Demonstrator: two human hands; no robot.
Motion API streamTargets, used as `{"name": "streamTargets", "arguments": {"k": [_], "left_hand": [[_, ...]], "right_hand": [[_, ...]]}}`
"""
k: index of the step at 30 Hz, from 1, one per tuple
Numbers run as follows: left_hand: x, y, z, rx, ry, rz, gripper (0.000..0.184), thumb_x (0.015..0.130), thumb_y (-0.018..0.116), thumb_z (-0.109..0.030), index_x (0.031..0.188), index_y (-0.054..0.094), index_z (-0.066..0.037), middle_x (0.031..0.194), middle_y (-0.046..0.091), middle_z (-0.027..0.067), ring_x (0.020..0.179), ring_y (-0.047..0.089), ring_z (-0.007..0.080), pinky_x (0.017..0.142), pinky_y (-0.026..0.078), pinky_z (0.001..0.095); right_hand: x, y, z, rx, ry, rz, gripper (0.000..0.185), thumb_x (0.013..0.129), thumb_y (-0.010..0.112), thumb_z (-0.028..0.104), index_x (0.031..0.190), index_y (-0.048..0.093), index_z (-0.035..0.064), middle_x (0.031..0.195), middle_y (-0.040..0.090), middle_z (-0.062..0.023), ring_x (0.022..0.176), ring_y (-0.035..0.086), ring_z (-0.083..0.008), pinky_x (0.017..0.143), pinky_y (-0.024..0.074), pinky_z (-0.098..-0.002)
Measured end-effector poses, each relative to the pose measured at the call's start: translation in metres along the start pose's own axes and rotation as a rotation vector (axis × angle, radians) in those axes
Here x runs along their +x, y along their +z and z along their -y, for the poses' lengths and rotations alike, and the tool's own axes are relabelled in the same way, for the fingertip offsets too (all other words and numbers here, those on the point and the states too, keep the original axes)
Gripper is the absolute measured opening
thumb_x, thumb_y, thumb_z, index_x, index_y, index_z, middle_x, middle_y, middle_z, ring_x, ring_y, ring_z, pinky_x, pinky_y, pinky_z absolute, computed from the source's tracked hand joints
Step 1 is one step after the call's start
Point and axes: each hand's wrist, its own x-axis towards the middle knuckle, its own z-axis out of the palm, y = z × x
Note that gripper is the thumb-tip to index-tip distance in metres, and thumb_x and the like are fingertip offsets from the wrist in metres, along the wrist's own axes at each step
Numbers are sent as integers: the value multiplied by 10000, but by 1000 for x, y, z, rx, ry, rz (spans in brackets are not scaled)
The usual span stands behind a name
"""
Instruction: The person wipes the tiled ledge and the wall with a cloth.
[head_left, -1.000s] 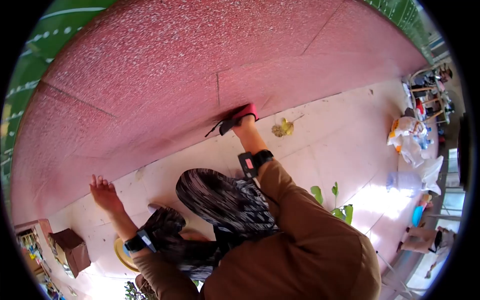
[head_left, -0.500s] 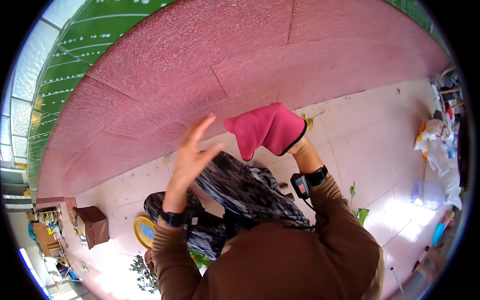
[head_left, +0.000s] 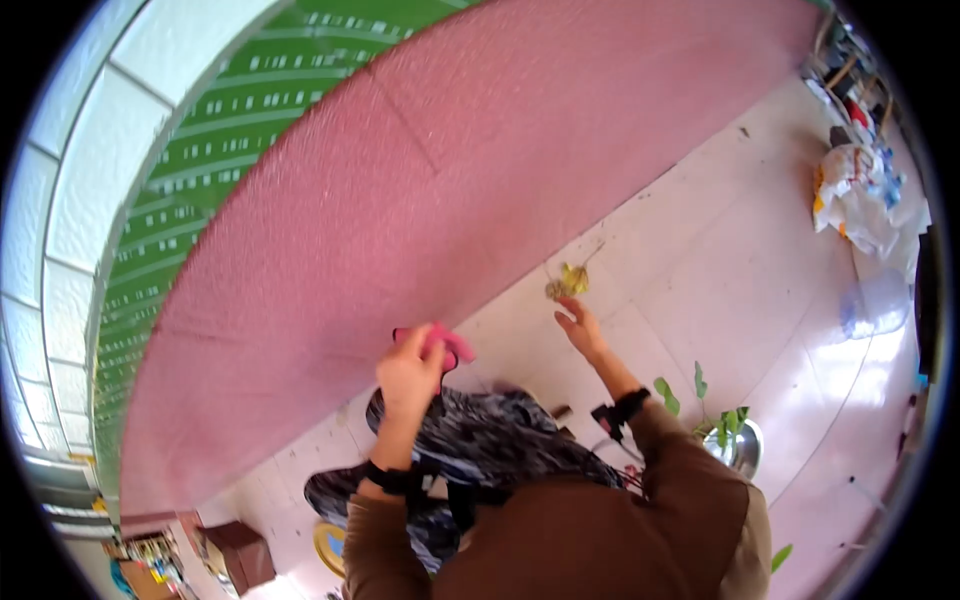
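Note:
A bunched pink cloth with dark edging [head_left: 452, 345] is gripped in my left hand [head_left: 408, 378], in front of the pink tiled wall and above my knees. My right hand [head_left: 585, 332] reaches down toward the floor, fingers stretched out and thumb apart. Just beyond its fingertips lies a withered yellow leaf [head_left: 573, 280] with thin stems. Whether the fingertips touch it I cannot tell. Most of the cloth is crumpled behind my left fingers.
The pink tiled wall [head_left: 400, 220] runs diagonally ahead, meeting pale floor tiles [head_left: 690, 270]. To the right stand a plant in a shiny pot [head_left: 745, 448] and plastic bags [head_left: 855, 200]. A brown box [head_left: 240, 555] and a yellow-rimmed round object [head_left: 328, 548] sit lower left.
The pink cloth has passed from my right hand to my left, which was empty and open. My right hand now extends bare toward the yellow leaf. The view has turned.

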Motion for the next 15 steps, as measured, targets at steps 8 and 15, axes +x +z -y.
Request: {"name": "streamTargets", "arguments": {"k": [8,15], "left_hand": [[-14,78,-50,51,169,307,399,791,624,-271,1134,533,-89,1000,629,127,877,619,312,717,504,406],[-37,-10,-31,-120,236,89,448,805,646,-157,1210,514,-20,1139,572,184,1036,559,345,862,464,393]], "right_hand": [[-54,58,111,1312,465,571,584,915,361,572,1317,449,157,1276,526,-52,1161,496,-206,929,419,-322],[-5,35,177,1419,223,464,653,917,340,588,1331,425,91,1254,539,-79,1124,527,-208,959,413,-351]]}}
